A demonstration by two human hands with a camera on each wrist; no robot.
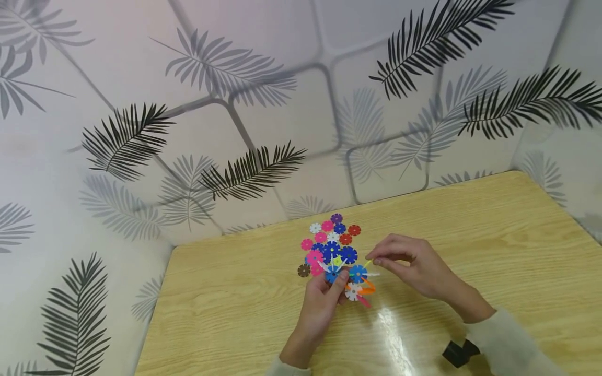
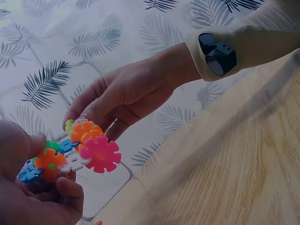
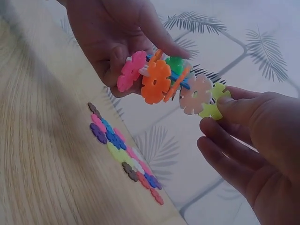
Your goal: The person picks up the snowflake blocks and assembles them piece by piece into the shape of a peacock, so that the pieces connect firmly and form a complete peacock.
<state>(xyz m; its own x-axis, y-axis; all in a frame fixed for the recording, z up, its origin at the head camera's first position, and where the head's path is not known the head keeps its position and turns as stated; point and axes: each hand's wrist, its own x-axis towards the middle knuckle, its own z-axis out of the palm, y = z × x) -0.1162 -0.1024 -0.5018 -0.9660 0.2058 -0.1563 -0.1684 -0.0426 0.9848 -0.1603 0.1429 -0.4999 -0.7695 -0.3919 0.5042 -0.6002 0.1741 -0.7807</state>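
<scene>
- A pale wall (image 1: 282, 125) printed with feathery leaves rose behind a wood-grained table (image 1: 216, 318), whose top gave the work a firm, level base.
- Loose notched discs (image 1: 332, 249) in pink, blue, white, red, purple and brown lay spread toward the wall, probably so they were within reach without crowding the hands.
- The joined cluster of discs (image 3: 156, 82) was held up off the table, between the two hands, perhaps because its parts jutted out at several angles and had to be reached from all sides.
- The left hand (image 1: 317, 308) gripped one end of the cluster, thumb on top and fingers curled below, seemingly to steady it.
- The right hand (image 1: 425, 266) pinched a yellow-green disc (image 3: 213, 104) by its edge between thumb and forefinger, which left its inner notches uncovered. That disc met a pale disc (image 3: 196, 95) at the cluster's other end; whether their slots were locked I could not tell.
- A black device (image 2: 218, 55) sat on the right sleeve (image 2: 253, 37), clear of the fingers.
</scene>
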